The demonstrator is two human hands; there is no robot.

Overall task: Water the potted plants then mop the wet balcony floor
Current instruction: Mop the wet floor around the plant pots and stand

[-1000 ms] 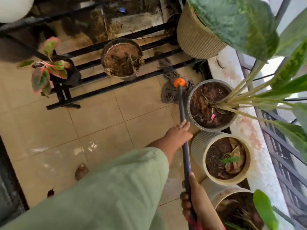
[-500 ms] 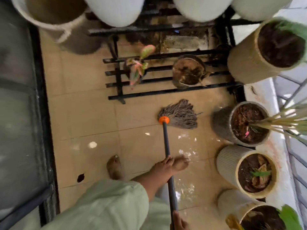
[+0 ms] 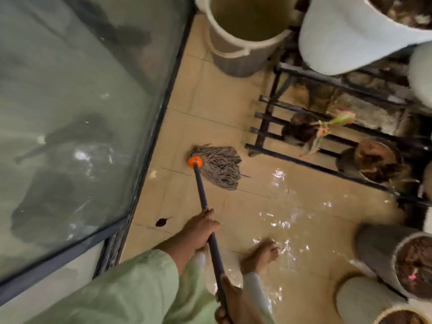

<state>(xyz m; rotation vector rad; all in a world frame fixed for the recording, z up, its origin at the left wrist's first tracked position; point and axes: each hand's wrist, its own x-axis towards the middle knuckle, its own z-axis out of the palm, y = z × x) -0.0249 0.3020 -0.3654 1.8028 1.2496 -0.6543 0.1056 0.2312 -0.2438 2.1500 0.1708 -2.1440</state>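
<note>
Now, head view: watering looks finished, mopping is underway. Left hand [image 3: 201, 228] and right hand [image 3: 230, 298] both grip the mop handle [image 3: 201, 190]. The mop head [image 3: 219, 166] sits at their twelve o'clock, and puddles [image 3: 280, 220] at its four o'clock await wiping.

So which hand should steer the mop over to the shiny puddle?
Probably the left hand: it grips the mop handle nearer the mop head; the right hand holds it farther up.

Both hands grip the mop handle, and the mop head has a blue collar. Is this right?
Not quite: the head view shows the collar is orange, not blue. The left hand and right hand do grip the mop handle.
</note>
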